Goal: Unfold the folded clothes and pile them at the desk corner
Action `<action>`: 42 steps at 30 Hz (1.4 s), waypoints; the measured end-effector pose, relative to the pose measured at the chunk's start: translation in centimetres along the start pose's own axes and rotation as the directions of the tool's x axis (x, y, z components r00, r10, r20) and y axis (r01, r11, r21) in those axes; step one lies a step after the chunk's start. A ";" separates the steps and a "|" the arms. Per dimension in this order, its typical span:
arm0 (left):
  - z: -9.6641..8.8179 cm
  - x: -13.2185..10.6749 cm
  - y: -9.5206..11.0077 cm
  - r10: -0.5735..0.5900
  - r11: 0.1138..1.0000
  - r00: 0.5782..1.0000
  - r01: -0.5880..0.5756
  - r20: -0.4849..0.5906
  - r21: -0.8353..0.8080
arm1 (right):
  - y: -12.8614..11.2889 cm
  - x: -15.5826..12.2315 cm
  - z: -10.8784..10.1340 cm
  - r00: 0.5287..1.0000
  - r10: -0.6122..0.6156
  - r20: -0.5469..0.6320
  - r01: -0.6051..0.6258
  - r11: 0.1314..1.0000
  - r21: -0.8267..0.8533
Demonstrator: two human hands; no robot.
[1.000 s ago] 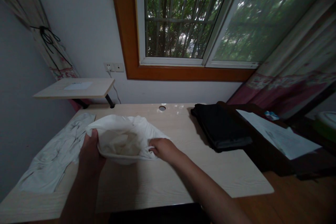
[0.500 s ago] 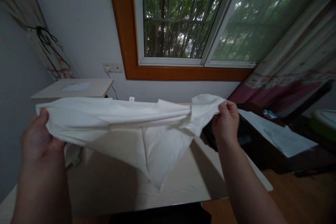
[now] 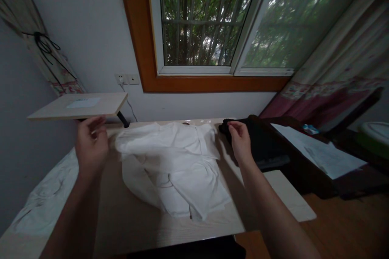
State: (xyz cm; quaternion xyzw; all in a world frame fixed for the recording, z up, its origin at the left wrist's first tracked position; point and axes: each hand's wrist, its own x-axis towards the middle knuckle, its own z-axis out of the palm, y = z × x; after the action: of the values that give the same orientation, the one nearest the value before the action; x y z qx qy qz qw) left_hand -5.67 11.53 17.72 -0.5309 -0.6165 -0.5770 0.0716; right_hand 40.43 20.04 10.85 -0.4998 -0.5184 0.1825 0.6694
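Hovering either side of a rumpled white cloth (image 3: 173, 158), the left hand (image 3: 92, 143) and right hand (image 3: 240, 139) hold nothing visible, the left's fingers loosely curled and apart, the right's thumb and fingertips narrowly parted. The cloth lies in uneven folds on a pale wood-grain desk (image 3: 285, 196), its lower corner near the front edge, so a careless pull could drag it over. Pressing its bunched layers could set creases, and a wide right-hand sweep could nudge the folded black fabric (image 3: 266, 149).
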 end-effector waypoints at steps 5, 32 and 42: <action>-0.9 -4.5 4.5 0.218 0.975 0.962 -0.221 0.162 -0.002 | -2.2 -4.6 2.2 0.862 -0.088 0.500 0.163 0.981 -0.107; 2.3 -15.2 0.1 -0.204 0.721 0.535 -0.485 0.820 0.495 | -3.3 -7.3 1.4 0.764 -0.057 0.643 0.552 0.573 -0.605; -2.0 -7.7 -0.1 0.065 0.688 0.805 -0.464 0.589 0.558 | -6.2 -4.8 0.9 0.767 -0.387 0.511 0.627 0.620 -0.472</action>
State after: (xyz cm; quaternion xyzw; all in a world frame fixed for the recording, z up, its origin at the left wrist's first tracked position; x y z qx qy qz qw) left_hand -3.53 5.58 12.94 -0.6900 -0.6910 -0.1252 0.1751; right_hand 36.04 14.14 13.66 -0.4772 -0.7829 -0.1100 0.3836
